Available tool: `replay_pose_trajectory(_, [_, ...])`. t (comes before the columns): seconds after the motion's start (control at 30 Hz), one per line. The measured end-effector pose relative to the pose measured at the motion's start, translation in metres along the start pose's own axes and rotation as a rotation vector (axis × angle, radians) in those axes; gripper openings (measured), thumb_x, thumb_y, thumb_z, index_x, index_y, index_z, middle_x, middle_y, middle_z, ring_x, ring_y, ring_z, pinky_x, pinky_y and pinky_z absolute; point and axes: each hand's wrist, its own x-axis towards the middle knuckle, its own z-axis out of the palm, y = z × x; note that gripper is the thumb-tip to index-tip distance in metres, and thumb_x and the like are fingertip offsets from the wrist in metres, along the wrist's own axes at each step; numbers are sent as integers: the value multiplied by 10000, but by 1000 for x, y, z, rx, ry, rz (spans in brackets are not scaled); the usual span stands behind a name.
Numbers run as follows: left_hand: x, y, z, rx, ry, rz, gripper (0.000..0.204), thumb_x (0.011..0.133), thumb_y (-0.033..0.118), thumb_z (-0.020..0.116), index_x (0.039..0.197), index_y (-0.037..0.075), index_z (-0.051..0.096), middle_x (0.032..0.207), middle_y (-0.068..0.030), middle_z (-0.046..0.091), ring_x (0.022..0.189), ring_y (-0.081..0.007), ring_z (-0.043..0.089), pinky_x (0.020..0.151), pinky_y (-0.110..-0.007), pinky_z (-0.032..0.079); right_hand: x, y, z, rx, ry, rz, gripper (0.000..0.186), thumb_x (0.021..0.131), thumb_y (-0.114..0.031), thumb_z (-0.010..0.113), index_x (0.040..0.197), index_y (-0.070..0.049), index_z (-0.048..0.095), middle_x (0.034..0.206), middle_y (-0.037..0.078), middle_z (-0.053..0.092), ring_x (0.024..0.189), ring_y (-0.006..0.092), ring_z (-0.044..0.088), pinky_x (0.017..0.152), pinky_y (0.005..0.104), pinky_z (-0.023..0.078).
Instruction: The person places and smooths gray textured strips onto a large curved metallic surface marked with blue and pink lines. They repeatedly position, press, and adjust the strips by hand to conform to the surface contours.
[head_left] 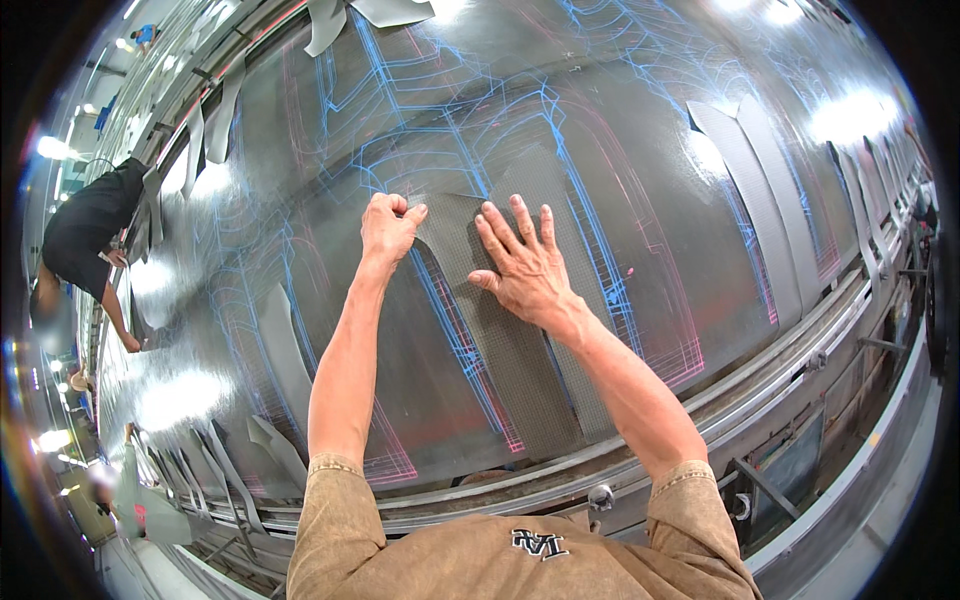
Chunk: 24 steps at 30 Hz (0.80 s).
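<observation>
A long grey textured fabric piece (510, 375) lies on the dark, shiny table (660, 270), over printed blue and pink pattern outlines. My left hand (390, 230) is closed in a pinch at the upper left corner of this piece. Fingers spread, my right hand (525, 262) rests flat at the piece's upper right side, with its palm down. A second, lighter textured piece (585, 385) runs alongside on the right, partly hidden by my right hand and forearm.
Pale grey cut pieces (765, 205) lie farther right, and another narrow piece (285, 340) lies to the left. A metal rail (740, 410) borders the table's near edge. At the left edge a person in black (95, 225) leans over the table; another person (140, 500) stands lower left.
</observation>
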Motion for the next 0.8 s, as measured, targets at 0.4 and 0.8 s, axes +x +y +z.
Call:
replay_pose_trajectory(0.4, [4,-12,5,-76,-3,17,296,791,227,773,754,8,577,854,-74,546,756,-193,547,669,-341,471,12,14,-10,0,-39,-26,753,921,-642,356,1506,-169,334,1593,9,227,1491,323,42,1194,587,3])
replay_pose_trajectory(0.8, [-6,-4,0,-426,-45,-106,292,791,220,808,834,-9,632,864,-23,536,726,-115,533,622,-295,488,-55,-10,-7,120,-83,-25,720,918,-619,377,1490,-182,370,1596,-13,218,1492,324,22,1200,580,-3])
